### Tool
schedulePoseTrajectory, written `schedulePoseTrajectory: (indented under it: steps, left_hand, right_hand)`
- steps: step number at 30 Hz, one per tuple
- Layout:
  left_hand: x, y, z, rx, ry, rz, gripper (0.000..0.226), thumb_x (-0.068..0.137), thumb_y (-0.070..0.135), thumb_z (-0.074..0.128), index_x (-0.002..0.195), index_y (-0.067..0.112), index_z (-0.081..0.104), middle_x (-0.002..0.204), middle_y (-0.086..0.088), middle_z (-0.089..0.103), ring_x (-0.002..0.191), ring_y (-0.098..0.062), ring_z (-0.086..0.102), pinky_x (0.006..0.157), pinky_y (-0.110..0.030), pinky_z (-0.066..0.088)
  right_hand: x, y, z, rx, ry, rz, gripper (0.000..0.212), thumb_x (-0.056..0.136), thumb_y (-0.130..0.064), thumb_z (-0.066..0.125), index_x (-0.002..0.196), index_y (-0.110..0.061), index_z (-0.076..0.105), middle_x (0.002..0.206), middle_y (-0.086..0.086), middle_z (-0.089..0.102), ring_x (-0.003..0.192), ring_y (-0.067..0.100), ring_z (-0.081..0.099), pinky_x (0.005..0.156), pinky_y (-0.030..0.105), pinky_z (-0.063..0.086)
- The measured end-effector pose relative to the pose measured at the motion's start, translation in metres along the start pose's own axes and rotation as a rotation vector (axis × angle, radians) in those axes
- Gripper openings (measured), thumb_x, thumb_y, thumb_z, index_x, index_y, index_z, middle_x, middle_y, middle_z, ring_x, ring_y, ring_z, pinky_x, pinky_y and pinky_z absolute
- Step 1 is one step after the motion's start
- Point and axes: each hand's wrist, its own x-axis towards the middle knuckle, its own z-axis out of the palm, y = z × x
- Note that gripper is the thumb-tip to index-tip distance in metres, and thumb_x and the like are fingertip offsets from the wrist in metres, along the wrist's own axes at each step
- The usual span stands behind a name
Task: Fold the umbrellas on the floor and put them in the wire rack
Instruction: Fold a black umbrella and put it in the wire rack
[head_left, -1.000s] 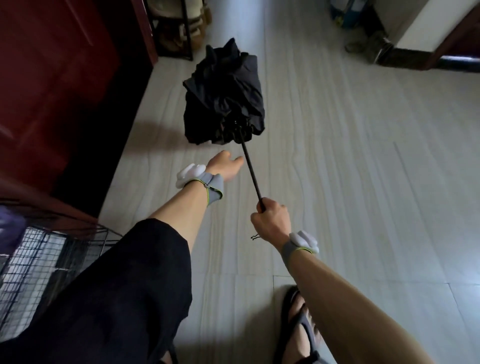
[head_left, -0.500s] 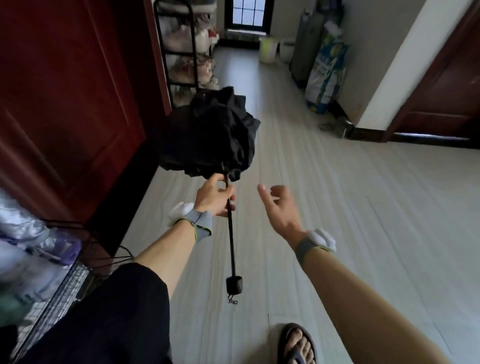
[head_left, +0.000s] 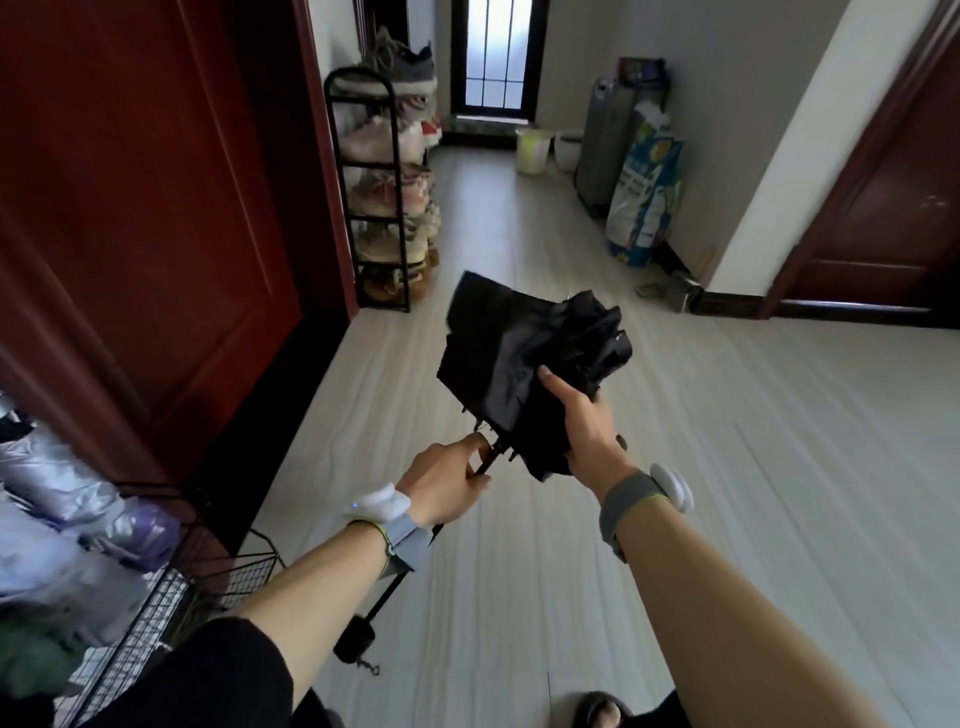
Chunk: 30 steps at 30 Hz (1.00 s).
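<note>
A black folding umbrella (head_left: 519, 364) is held up in front of me, canopy collapsed and crumpled, shaft still extended. My left hand (head_left: 447, 483) grips the shaft just below the canopy. My right hand (head_left: 582, 421) clasps the bunched black fabric from the right. The shaft runs down behind my left wrist to the handle (head_left: 356, 639), which hangs low with a small strap. The black wire rack (head_left: 156, 618) stands at the lower left, holding several folded umbrellas in silver and purple (head_left: 78, 499).
A dark red door (head_left: 130, 234) fills the left. A black shoe rack (head_left: 384, 197) with shoes stands beyond it. Buckets (head_left: 532, 150), a grey cylinder and a printed sack (head_left: 644, 202) line the far right wall. Pale floor (head_left: 727, 467) stretches ahead; my sandalled foot (head_left: 602, 712) is at the bottom.
The umbrella was lifted off the floor. My right hand let go of the handle and now clasps the canopy. My left hand took the shaft. The view rose toward the hallway.
</note>
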Motion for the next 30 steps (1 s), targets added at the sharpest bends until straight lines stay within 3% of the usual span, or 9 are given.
schedulePoseTrajectory:
  steps: [4,7,9,12,15,17,19,24,30]
  left_hand:
    - [0.001,-0.009,-0.002,-0.424,-0.121,-0.153,0.009,0.097,0.019,0.058,0.105,0.020,0.055,0.085,0.000,0.072,0.065,-0.024,0.074,0.056,-0.037,0.060]
    - [0.008,-0.018,-0.007,-0.631,-0.115,-0.245,0.006,0.100,0.016,0.058,0.105,0.014,0.055,0.090,-0.004,0.070,0.070,-0.027,0.074,0.059,-0.039,0.057]
    - [0.009,-0.023,-0.012,-0.778,-0.080,-0.296,0.007,0.102,0.016,0.058,0.106,0.011,0.057,0.092,-0.008,0.069,0.069,-0.027,0.073,0.058,-0.038,0.058]
    - [0.011,-0.030,-0.018,-0.866,-0.038,-0.366,0.008,0.104,0.015,0.055,0.106,0.011,0.062,0.089,-0.007,0.066,0.060,-0.021,0.064,0.051,-0.028,0.055]
    - [0.019,-0.040,-0.021,-0.921,0.070,-0.421,0.017,0.105,0.010,0.049,0.100,0.013,0.065,0.081,-0.003,0.057,0.044,-0.008,0.041,0.036,-0.015,0.031]
    - [0.021,-0.045,-0.022,-0.962,0.089,-0.448,0.022,0.106,0.009,0.046,0.094,0.012,0.065,0.081,-0.002,0.053,0.034,-0.003,0.030,0.032,-0.013,0.019]
    - [0.020,-0.047,-0.024,-0.966,0.065,-0.458,0.024,0.106,0.010,0.045,0.090,0.010,0.064,0.086,-0.004,0.052,0.032,-0.002,0.025,0.031,-0.014,0.015]
    - [0.014,-0.042,-0.028,-0.984,0.015,-0.456,0.022,0.106,0.013,0.046,0.106,0.008,0.067,0.080,-0.001,0.048,0.034,-0.002,0.024,0.033,-0.013,0.014]
    - [0.007,-0.031,-0.040,-1.021,-0.016,-0.413,0.025,0.105,0.014,0.047,0.113,0.004,0.068,0.075,0.001,0.048,0.039,-0.004,0.022,0.035,-0.014,0.013]
  right_hand:
    - [0.000,0.002,-0.003,0.032,-0.021,0.047,0.080,0.066,-0.068,0.084,0.130,-0.022,0.066,0.116,0.003,0.077,0.104,0.027,0.075,0.099,0.046,0.056]
    - [0.001,-0.001,-0.006,0.043,0.069,0.093,0.085,0.075,-0.088,0.055,0.125,-0.020,0.066,0.119,0.001,0.072,0.109,0.030,0.071,0.099,0.045,0.054]
    - [0.003,0.001,-0.011,0.008,0.156,0.105,0.075,0.092,-0.079,0.038,0.124,-0.014,0.058,0.117,-0.001,0.065,0.105,0.029,0.068,0.088,0.042,0.054]
    - [0.000,0.005,-0.021,-0.207,0.268,0.110,0.041,0.104,-0.044,0.045,0.103,-0.007,0.062,0.101,0.005,0.065,0.080,0.023,0.069,0.071,0.036,0.054]
    - [0.001,0.012,-0.033,-0.575,0.272,0.145,0.021,0.097,-0.020,0.052,0.082,-0.008,0.061,0.082,0.009,0.068,0.085,0.034,0.073,0.079,0.043,0.060]
    - [0.000,0.014,-0.036,-0.777,0.246,0.156,0.021,0.093,-0.021,0.053,0.077,-0.009,0.059,0.080,0.012,0.068,0.090,0.037,0.072,0.087,0.048,0.061]
    - [0.002,0.017,-0.037,-0.900,0.217,0.179,0.022,0.092,-0.023,0.054,0.076,-0.009,0.057,0.081,0.013,0.066,0.080,0.034,0.067,0.086,0.047,0.060]
    - [0.005,0.022,-0.044,-1.126,0.167,0.200,0.019,0.090,-0.022,0.053,0.081,-0.006,0.057,0.090,0.014,0.061,0.073,0.031,0.058,0.062,0.031,0.043]
    - [0.006,0.022,-0.047,-1.111,0.110,0.229,0.017,0.087,-0.018,0.050,0.092,-0.003,0.057,0.076,0.009,0.056,0.067,0.027,0.053,0.059,0.030,0.037]
